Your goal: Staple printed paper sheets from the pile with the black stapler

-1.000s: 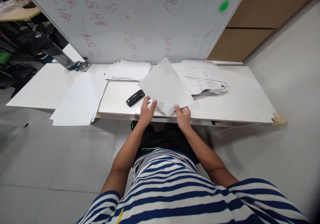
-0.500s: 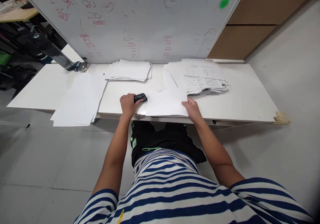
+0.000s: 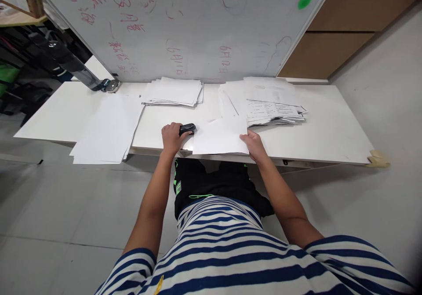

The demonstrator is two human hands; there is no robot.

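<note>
My left hand (image 3: 172,137) is wrapped round a small black stapler (image 3: 187,128) near the front of the white table. The stapler's nose points right, at the upper left corner of a white sheet of paper (image 3: 220,136); whether the corner lies in its jaws I cannot tell. My right hand (image 3: 253,144) pinches the right edge of that paper, thumb on top and fingers beneath. Behind it lies a fanned pile of printed sheets (image 3: 275,110). Whether the held paper is one sheet or more does not show.
A stack of white paper (image 3: 173,91) lies at the back, left of centre. Other loose sheets (image 3: 105,128) overhang the table's front edge (image 3: 332,158) at the left. A whiteboard (image 3: 198,27) with red writing stands behind. A clear bottle-like object (image 3: 89,79) leans at the back left.
The view has shifted slightly. Both hands keep their hold on the stapler and the paper, with hardly any movement. A brown box-like object has appeared at the far upper left.
</note>
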